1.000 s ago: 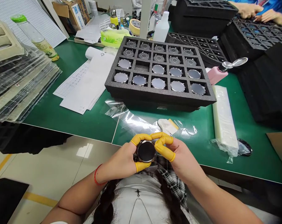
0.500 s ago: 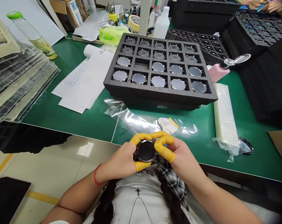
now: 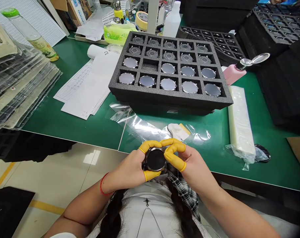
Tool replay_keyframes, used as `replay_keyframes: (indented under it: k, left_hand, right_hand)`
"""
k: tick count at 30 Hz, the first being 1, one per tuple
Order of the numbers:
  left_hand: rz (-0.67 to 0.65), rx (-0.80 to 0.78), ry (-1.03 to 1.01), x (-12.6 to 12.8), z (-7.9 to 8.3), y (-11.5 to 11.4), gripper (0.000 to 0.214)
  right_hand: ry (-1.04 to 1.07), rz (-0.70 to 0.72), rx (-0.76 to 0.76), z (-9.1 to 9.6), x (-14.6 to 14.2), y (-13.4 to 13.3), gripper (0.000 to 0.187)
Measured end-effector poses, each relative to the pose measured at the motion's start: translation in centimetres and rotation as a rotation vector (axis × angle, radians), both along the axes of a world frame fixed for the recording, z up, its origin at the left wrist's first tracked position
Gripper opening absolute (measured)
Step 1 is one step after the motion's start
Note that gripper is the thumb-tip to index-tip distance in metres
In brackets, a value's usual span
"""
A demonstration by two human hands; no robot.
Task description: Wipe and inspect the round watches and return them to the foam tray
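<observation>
A round watch case [image 3: 156, 159] with a black face and a silvery rim is held over my lap, just off the table's front edge. My left hand [image 3: 132, 170] grips its left side, thumb below and index finger above. At the watch's right edge, the fingers of my right hand [image 3: 183, 158] are pinched against the rim. Yellow finger cots cover the fingertips on both hands. Beyond them stands a black foam tray [image 3: 169, 94] with watch cases in most compartments; one in the third row from the back holds none.
A clear plastic film [image 3: 145, 127] and a white cloth pad [image 3: 177, 131] lie before the tray. To the right are a white wrapped block [image 3: 241, 122] and a pink pump bottle [image 3: 234, 73]. Papers [image 3: 90, 86] and stacked plastic trays [image 3: 21, 89] occupy the left.
The view has shifted slightly. Both hands keep the same hold on the watch case. A co-worker's hands at the upper right have mostly left the view.
</observation>
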State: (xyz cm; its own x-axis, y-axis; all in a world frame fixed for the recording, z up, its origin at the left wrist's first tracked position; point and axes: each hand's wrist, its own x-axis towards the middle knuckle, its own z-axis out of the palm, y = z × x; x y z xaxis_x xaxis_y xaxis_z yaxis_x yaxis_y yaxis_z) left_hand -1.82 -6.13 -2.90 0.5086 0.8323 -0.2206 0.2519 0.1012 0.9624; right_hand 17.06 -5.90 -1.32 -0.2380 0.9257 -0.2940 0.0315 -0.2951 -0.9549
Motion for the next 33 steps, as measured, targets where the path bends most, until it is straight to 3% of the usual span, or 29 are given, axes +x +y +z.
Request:
replay_keyframes:
  k: [33]
  left_hand:
    - [0.006,0.007,-0.002,-0.10,-0.27,-0.18,0.054]
  right_hand:
    - [0.050,0.034,-0.082,-0.07,0.13,-0.19,0.018]
